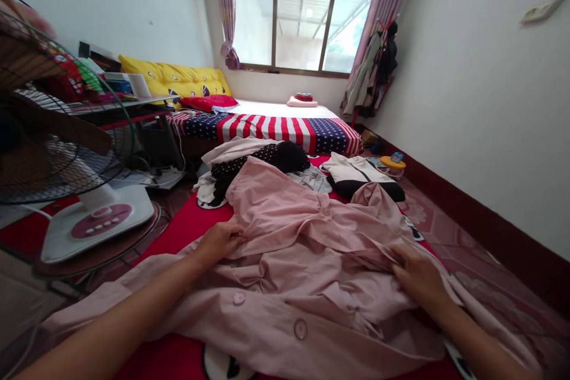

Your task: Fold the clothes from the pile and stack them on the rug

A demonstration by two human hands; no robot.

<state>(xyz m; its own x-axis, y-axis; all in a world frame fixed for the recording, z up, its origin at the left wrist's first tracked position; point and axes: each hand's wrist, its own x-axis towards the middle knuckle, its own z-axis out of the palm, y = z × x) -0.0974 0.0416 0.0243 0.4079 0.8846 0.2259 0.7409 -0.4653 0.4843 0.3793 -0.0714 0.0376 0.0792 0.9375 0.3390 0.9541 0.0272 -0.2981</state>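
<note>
A pink buttoned coat (285, 273) lies spread and wrinkled over a red patterned cover (178, 237) in front of me. Large round buttons show along its near edge. My left hand (225, 238) pinches the fabric at the coat's left side. On the right, my right hand (412, 270) has its fingers closed on another fold of the same coat. Between the two hands the cloth is bunched, and a small button sits near its upper middle. Sleeves or panels trail off toward both lower corners.
Behind the coat lies a pile of black, dotted and white clothes (262, 157). A folded white-and-black garment (360, 175) is at the back right. A fan (100, 219) stands on a round stool at the left. Farther off is a bed (267, 126) beneath the window.
</note>
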